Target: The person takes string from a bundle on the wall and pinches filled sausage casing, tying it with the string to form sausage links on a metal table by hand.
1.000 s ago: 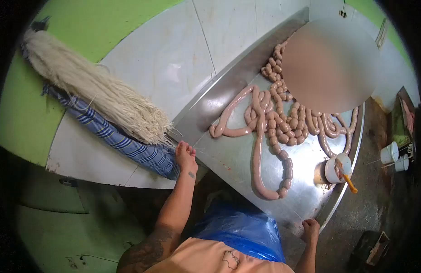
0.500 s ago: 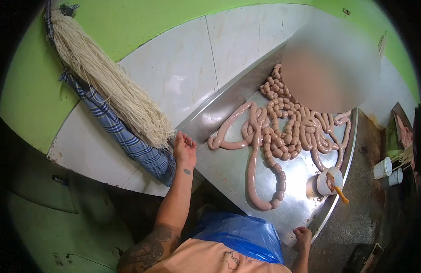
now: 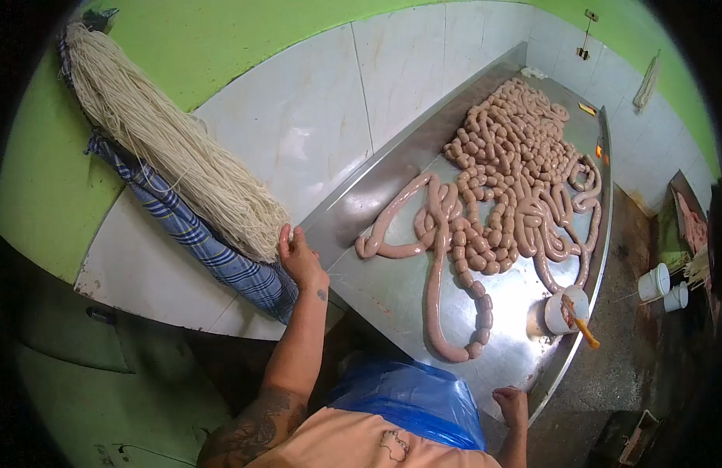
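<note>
The left hand [image 3: 302, 261], fingers loosely spread, is at the lower ends of the strings [image 3: 174, 144]; contact is unclear. The right hand [image 3: 513, 405] curls by the surface [image 3: 392, 312], its grip unreadable. Sausages [image 3: 501, 144] lie on the surface, a cup [image 3: 555, 315] beside them.

A thick bundle of cream strings [image 3: 170, 144], loose at its lower end, slanting along blue plaid cloth [image 3: 193, 239].

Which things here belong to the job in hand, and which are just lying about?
Likely part of the job:
pale strings, beside the left hand
sausages
metal table beneath them

Seemingly just lying about:
white cup at the table's edge
white buckets beyond it
</note>
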Available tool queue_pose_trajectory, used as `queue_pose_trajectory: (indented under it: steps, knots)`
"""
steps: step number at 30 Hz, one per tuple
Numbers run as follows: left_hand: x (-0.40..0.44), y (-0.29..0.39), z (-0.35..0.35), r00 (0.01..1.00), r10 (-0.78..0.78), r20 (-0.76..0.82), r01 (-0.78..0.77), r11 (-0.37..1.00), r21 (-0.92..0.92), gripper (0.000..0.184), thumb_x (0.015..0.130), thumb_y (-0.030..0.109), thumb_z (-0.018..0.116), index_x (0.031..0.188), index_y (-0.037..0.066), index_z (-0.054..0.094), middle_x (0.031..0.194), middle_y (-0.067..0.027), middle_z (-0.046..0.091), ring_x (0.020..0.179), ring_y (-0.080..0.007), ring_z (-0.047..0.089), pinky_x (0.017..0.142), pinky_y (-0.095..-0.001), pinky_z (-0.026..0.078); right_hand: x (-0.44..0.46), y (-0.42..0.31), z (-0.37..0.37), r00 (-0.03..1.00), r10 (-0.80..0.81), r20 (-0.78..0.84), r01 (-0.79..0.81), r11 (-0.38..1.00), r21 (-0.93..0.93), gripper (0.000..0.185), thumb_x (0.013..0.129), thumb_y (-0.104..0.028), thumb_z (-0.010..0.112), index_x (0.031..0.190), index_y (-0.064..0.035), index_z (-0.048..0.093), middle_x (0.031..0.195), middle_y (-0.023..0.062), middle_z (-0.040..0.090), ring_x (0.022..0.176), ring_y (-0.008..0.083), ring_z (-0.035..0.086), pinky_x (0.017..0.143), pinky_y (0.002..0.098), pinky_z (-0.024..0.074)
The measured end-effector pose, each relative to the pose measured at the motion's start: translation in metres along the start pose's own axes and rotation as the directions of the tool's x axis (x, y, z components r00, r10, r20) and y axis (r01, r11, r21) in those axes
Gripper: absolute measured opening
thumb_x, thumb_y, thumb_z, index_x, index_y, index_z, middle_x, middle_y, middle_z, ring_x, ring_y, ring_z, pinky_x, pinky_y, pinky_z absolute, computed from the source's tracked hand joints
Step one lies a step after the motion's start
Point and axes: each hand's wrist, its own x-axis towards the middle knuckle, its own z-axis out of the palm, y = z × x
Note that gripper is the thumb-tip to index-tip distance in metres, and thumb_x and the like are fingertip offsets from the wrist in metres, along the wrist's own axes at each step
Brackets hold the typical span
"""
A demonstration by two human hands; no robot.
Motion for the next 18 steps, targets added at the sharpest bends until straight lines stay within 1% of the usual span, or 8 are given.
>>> queue_pose_trajectory:
  steps: [3, 5, 7, 10, 12, 13, 15, 18]
  knots:
    - [0.029, -0.022, -0.003, 0.999, 0.042, 0.027, -0.042, 0.999, 0.013, 0.026, 0.093, 0.022, 0.062, 0.116, 0.009, 0.059, 0.092, 0.0014, 0.058, 0.071, -0.0083, 0.047, 0.055, -0.0250, 0.038, -0.005, -0.004, -0.002, 1.000, -0.004, -0.009, 0.004, 0.999, -0.034, 0.016, 0.074, -0.010, 0.072, 0.087, -0.0009, 0.074, 0.078, 0.0138, 0.069, 0.073, 0.0237, 0.067, 0.068, 0.0345, 0.0507]
    - [0.030, -0.024, -0.001, 0.999, -0.013, 0.033, 0.012, 0.999, 0.038, 0.025, 0.093, 0.023, 0.062, 0.114, 0.008, 0.060, 0.093, 0.0009, 0.059, 0.075, -0.0094, 0.049, 0.058, -0.0250, 0.039, -0.011, -0.003, -0.004, 1.000, 0.026, -0.009, -0.026, 0.999, -0.045, 0.016, 0.075, -0.011, 0.072, 0.087, -0.0006, 0.073, 0.079, 0.0139, 0.068, 0.074, 0.0245, 0.066, 0.071, 0.0355, 0.0503]
    - [0.023, -0.025, 0.003, 0.996, -0.070, 0.047, 0.067, 0.995, 0.069, 0.024, 0.093, 0.023, 0.062, 0.111, 0.007, 0.060, 0.095, 0.0003, 0.059, 0.080, -0.0105, 0.051, 0.061, -0.0249, 0.041, -0.020, -0.006, -0.007, 0.981, 0.195, 0.000, -0.194, 0.973, 0.122, 0.014, 0.077, -0.010, 0.072, 0.086, 0.0002, 0.073, 0.076, 0.0107, 0.068, 0.071, 0.0195, 0.064, 0.070, 0.0338, 0.0501]
    - [0.014, -0.033, 0.002, 0.994, -0.089, 0.071, 0.081, 0.992, 0.099, 0.021, 0.094, 0.023, 0.061, 0.107, 0.007, 0.059, 0.097, -0.0002, 0.058, 0.085, -0.0119, 0.052, 0.066, -0.0241, 0.041, -0.028, 0.028, 0.002, 0.989, 0.141, -0.038, -0.124, 0.948, 0.294, 0.012, 0.078, -0.010, 0.071, 0.085, 0.0009, 0.072, 0.074, 0.0080, 0.068, 0.071, 0.0159, 0.063, 0.069, 0.0309, 0.0501]
    - [0.010, -0.042, 0.000, 0.995, 0.093, 0.030, -0.094, 0.995, 0.039, 0.021, 0.094, 0.021, 0.062, 0.107, 0.005, 0.057, 0.099, -0.0015, 0.057, 0.084, -0.0115, 0.050, 0.068, -0.0234, 0.041, -0.039, 0.027, 0.002, 0.984, 0.166, -0.063, -0.142, 0.948, 0.284, 0.012, 0.078, -0.009, 0.071, 0.085, 0.0015, 0.072, 0.074, 0.0080, 0.068, 0.070, 0.0160, 0.063, 0.068, 0.0299, 0.0502]
    - [0.005, -0.042, -0.001, 0.995, 0.090, 0.039, -0.091, 0.995, 0.038, 0.021, 0.094, 0.021, 0.062, 0.107, 0.005, 0.057, 0.099, -0.0015, 0.057, 0.084, -0.0115, 0.050, 0.068, -0.0234, 0.041, -0.044, 0.020, 0.001, 0.980, 0.180, -0.084, -0.152, 0.951, 0.270, 0.013, 0.078, -0.009, 0.071, 0.085, 0.0020, 0.071, 0.074, 0.0080, 0.067, 0.070, 0.0162, 0.064, 0.068, 0.0289, 0.0502]
    - [-0.005, -0.039, -0.003, 0.907, 0.416, 0.062, -0.420, 0.903, 0.086, 0.022, 0.093, 0.018, 0.062, 0.108, 0.004, 0.054, 0.102, -0.0040, 0.056, 0.084, -0.0120, 0.050, 0.069, -0.0242, 0.042, -0.051, 0.025, 0.009, 0.982, 0.171, -0.083, -0.141, 0.947, 0.287, 0.012, 0.079, -0.009, 0.071, 0.085, 0.0018, 0.071, 0.073, 0.0064, 0.067, 0.069, 0.0147, 0.062, 0.066, 0.0286, 0.0494]
    - [-0.013, -0.030, -0.007, 0.904, 0.421, 0.076, -0.428, 0.890, 0.159, 0.026, 0.093, 0.014, 0.062, 0.115, 0.003, 0.052, 0.105, -0.0083, 0.057, 0.087, -0.0148, 0.052, 0.074, -0.0273, 0.045, -0.055, 0.026, 0.018, 0.982, 0.191, -0.014, -0.177, 0.936, 0.304, 0.012, 0.079, -0.008, 0.071, 0.086, 0.0014, 0.072, 0.074, 0.0057, 0.066, 0.069, 0.0142, 0.061, 0.066, 0.0292, 0.0485]
